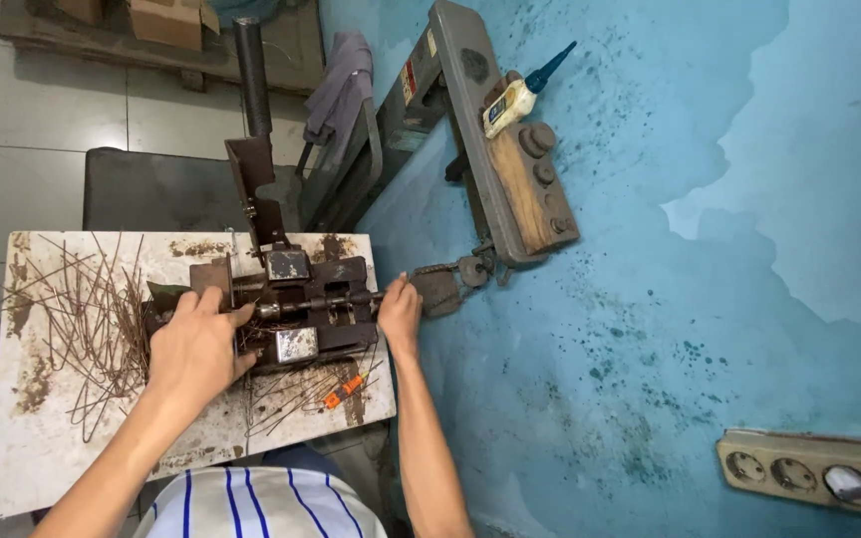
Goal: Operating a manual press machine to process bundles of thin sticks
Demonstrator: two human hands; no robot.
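The left hand [196,344] lay clenched over the press [301,304] and rusty wires [92,319]; the right hand [399,311] gripped its rod end. Fingers so near the moving block risked pinching, and loose wires could snag.

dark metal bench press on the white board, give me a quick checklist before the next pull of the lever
1. Left hand on the dark metal bench press: ok, it rests on the left end.
2. Right hand at the right end of the horizontal steel rod: ok, fingers touch it.
3. Wire seated in the die: cannot tell, the left hand hides it.
4. Fingers out of the moving parts: cannot tell, both hands sit right against the mechanism.
5. Black upright lever handle: ok, free, no hand on it.
6. Small orange-handled screwdriver off the press: ok, lies on the stained white board.
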